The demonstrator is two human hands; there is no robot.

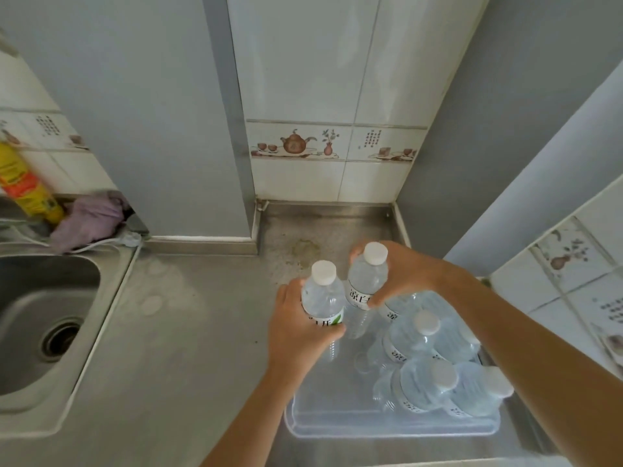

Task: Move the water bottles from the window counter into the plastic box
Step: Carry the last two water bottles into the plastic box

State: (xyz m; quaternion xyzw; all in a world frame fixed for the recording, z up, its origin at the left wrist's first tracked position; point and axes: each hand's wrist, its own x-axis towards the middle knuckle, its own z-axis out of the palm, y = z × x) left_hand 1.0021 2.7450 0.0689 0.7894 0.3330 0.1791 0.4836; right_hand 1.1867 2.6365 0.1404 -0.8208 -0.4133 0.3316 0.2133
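Observation:
My left hand [300, 326] grips a clear water bottle [323, 294] with a white cap, upright over the far left part of the clear plastic box [340, 424]. Beside it, my right hand [403, 273] grips a second upright bottle [365, 281] by its shoulder, over the box's far end. Several more bottles [424, 335] with white caps stand inside the box along its right side, partly hidden behind my right forearm. The box sits on a steel counter [188, 332].
A steel sink [43, 318] is set into the counter at the left. Behind it lie a purple cloth [89, 220], a white cable and a yellow-orange spray can [23, 183]. Tiled walls close the corner behind and to the right of the box.

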